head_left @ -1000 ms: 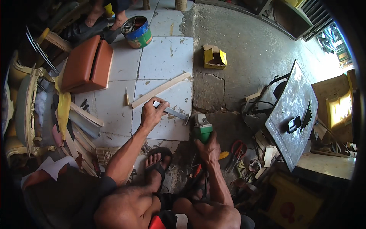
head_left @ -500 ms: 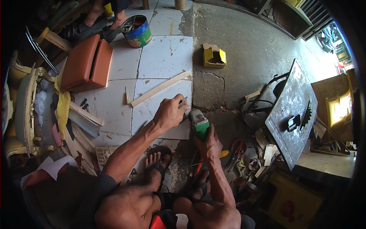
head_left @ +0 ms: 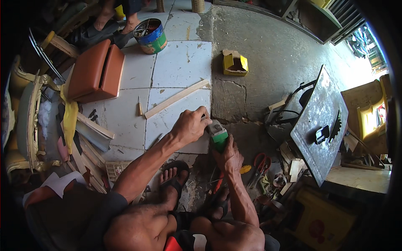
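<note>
In my right hand [head_left: 228, 158] is a green and grey angle grinder [head_left: 219, 140], its metal head tilted up and away from me. My left hand [head_left: 191, 125] is closed at the grinder's head, the fingers pinched round a small dark piece that they mostly hide. Whether that piece touches the grinder I cannot tell. Beyond my left hand a long wooden strip [head_left: 178, 98] lies slantwise on the tiles, with a wooden-handled awl [head_left: 139, 108] to its left.
A brown padded box [head_left: 90, 75] and a paint can [head_left: 151, 37] stand far left. An opened yellow box [head_left: 235, 65] sits ahead. At right a metal saw table [head_left: 314, 125] leans with its toothed blade exposed. Red-handled scissors [head_left: 261, 162] lie beside my right forearm. Another person's feet [head_left: 104, 19] show behind.
My left hand has shifted slightly right and up against the grinder's head. The grinder has turned a little in my right hand.
</note>
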Tool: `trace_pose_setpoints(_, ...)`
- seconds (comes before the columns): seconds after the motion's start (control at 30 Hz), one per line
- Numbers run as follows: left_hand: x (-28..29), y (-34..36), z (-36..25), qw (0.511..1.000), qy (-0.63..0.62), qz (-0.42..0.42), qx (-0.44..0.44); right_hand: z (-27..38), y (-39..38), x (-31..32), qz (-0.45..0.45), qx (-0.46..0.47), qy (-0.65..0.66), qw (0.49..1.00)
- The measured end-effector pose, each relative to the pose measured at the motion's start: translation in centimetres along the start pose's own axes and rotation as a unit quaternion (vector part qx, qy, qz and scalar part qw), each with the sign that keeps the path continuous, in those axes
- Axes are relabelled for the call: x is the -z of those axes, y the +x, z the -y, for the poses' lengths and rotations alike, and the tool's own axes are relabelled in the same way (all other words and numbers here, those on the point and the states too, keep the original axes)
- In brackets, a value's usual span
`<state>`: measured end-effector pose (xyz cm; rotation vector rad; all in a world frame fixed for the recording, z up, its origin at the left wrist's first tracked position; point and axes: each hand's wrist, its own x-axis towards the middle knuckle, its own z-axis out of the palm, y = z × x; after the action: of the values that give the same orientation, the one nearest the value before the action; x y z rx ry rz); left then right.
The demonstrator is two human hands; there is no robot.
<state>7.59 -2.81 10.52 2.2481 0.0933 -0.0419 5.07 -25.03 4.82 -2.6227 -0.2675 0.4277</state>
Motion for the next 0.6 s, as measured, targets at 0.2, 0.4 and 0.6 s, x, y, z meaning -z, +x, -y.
trace_pose_setpoints(0.2,-0.1,-0.2,-0.2,1.0,0.004,0.007,-0.018,0.8,0.7,1.0,0.003,0.012,0.008,1.0)
trace_pose_setpoints(0.4,0.2,-0.5,-1.3,1.0,0.006,0.016,-0.024,0.6,1.3,0.9,-0.001,0.008,-0.005,1.0)
trace_pose_setpoints(0.6,0.2,-0.8,-0.8,0.999,0.004,0.013,-0.03,1.3,1.9,1.3,0.031,0.022,-0.01,0.999)
